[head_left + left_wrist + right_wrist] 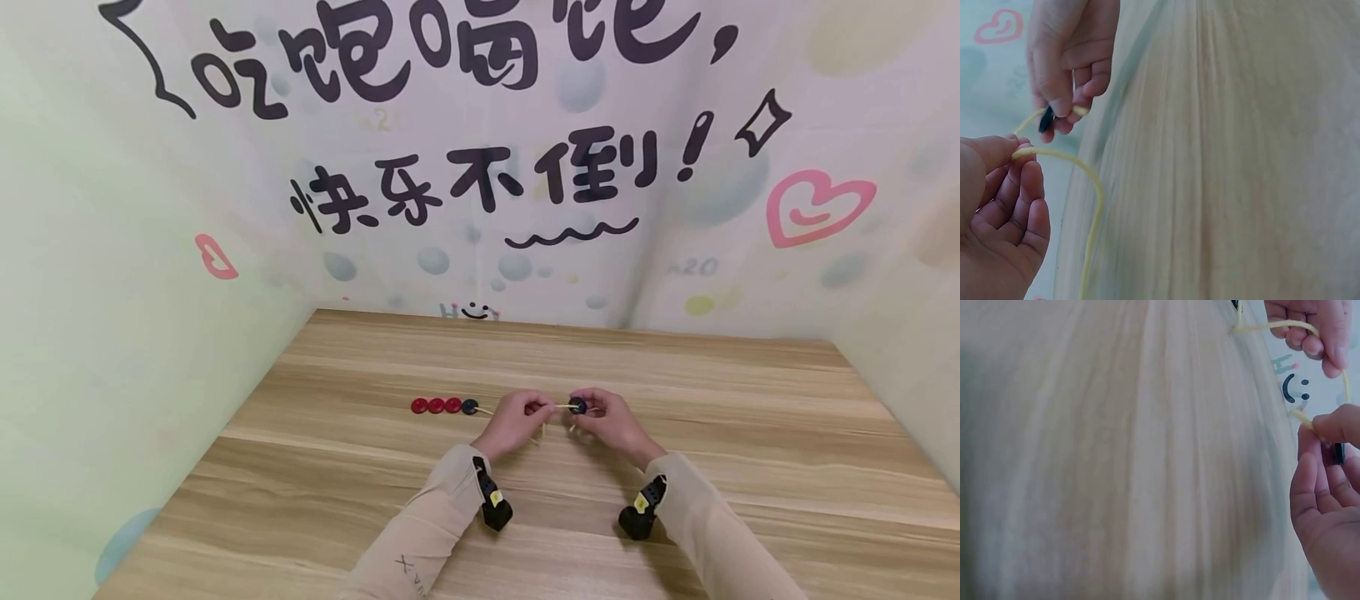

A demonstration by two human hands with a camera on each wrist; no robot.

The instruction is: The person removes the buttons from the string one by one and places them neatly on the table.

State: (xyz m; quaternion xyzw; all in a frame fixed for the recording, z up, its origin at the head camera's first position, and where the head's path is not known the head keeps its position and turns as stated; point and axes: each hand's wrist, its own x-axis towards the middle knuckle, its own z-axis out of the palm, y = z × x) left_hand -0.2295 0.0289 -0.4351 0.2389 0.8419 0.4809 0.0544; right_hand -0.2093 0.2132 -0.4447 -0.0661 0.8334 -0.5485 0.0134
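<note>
My left hand [517, 418] pinches a pale yellow string [1094, 200] between thumb and forefinger, and a loose length hangs in a curve below. Facing it, my right hand [611, 423] grips a dark blue button [577, 406] at its fingertips. The string passes from the left fingers to this button, and a short bit [1302, 419] shows by the right thumb. Left of my hands, a second dark blue button [469, 407] lies at the end of a row with red buttons [437, 406]. String runs from that row to my left hand.
The wood-grain table [360, 500] lies under both hands. Behind it hangs a pale printed backdrop [480, 275] with black lettering and hearts. Each wrist wears a black camera, such as the left one [491, 500].
</note>
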